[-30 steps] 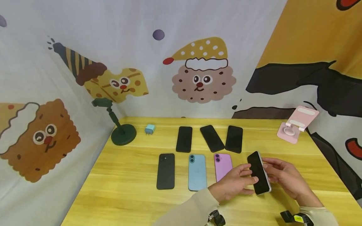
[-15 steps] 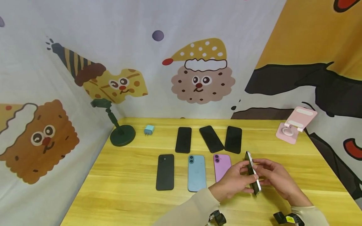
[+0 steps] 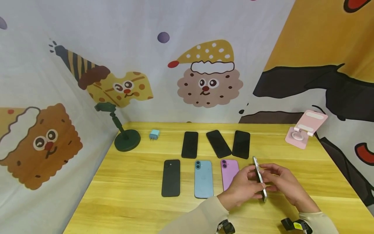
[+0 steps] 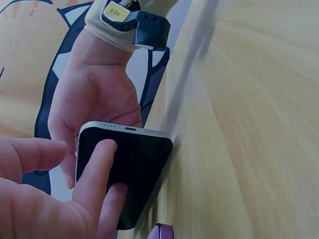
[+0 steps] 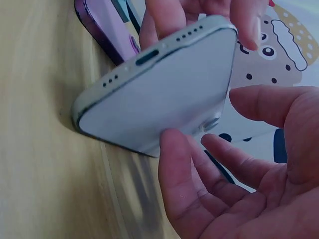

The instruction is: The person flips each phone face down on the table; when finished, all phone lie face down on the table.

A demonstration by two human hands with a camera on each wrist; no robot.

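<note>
A smartphone [image 3: 262, 187] with a pale frame stands turned on its long side between my hands, nearly edge-on in the head view. My left hand [image 3: 241, 185] holds it from the black screen [image 4: 144, 164] side, its thumb near the upper edge. From the other side my right hand [image 3: 284, 187] holds it, with fingers against the white back [image 5: 164, 99] and the thumb by the edge. The bottom end with its charging port [image 5: 147, 57] faces both wrist cameras. Left of the hands lies a purple phone [image 3: 229, 169], partly covered by the left hand.
A blue phone [image 3: 204, 178] and a dark phone [image 3: 171, 178] lie back up in the front row. Behind are three black phones [image 3: 190, 145], screens up. A green stand [image 3: 127, 140], a blue charger plug [image 3: 154, 134] and a pink folding stand [image 3: 306, 128] stand farther back.
The smartphone has swung from screen tilted toward the head camera to almost edge-on, and shifted slightly left. My right hand has moved left with it; the left hand has barely moved.
</note>
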